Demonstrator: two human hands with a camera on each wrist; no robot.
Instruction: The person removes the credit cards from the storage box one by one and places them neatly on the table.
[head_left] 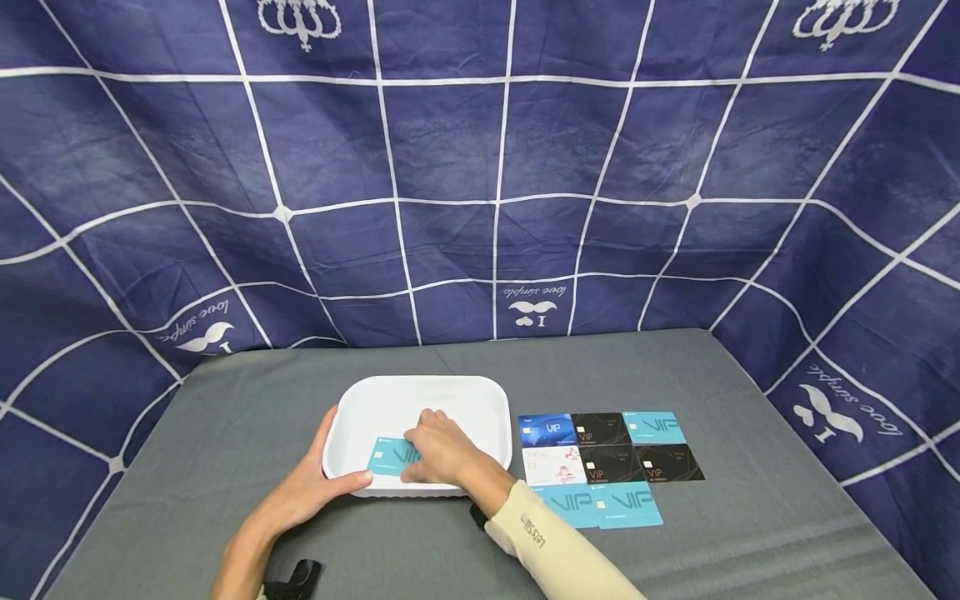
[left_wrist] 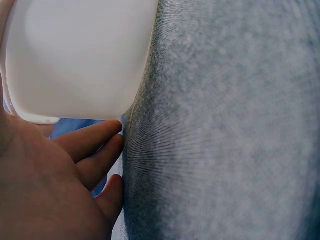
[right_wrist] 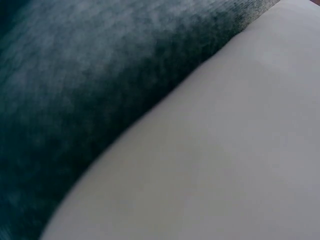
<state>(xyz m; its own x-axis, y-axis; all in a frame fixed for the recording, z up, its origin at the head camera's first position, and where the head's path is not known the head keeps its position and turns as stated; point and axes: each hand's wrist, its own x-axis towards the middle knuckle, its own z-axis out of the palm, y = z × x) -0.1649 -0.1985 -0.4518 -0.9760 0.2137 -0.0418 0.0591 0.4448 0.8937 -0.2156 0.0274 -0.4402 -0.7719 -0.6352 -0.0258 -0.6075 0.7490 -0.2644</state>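
In the head view a white tray (head_left: pixel 457 396) sits on the grey cloth. My left hand (head_left: pixel 303 492) holds its left end, thumb over the near rim and fingers along the outer side. The left wrist view has several fingers (left_wrist: pixel 97 155) against the tray's outer wall (left_wrist: pixel 85 65), low by the cloth. Inside the tray is a teal VIP card (head_left: pixel 387 457). My right hand (head_left: pixel 446 450) reaches over the tray from the right and pinches the card's right end, covering part of it. Only sleeve and cloth fill the right wrist view.
Right of the tray, several cards lie in rows: a blue card (head_left: pixel 546 429), a white floral card (head_left: pixel 553 465), black cards (head_left: pixel 611 464) and teal cards (head_left: pixel 630 505). The grey cloth (head_left: pixel 750 533) runs under everything, with a blue checked curtain (head_left: pixel 450 167) behind.
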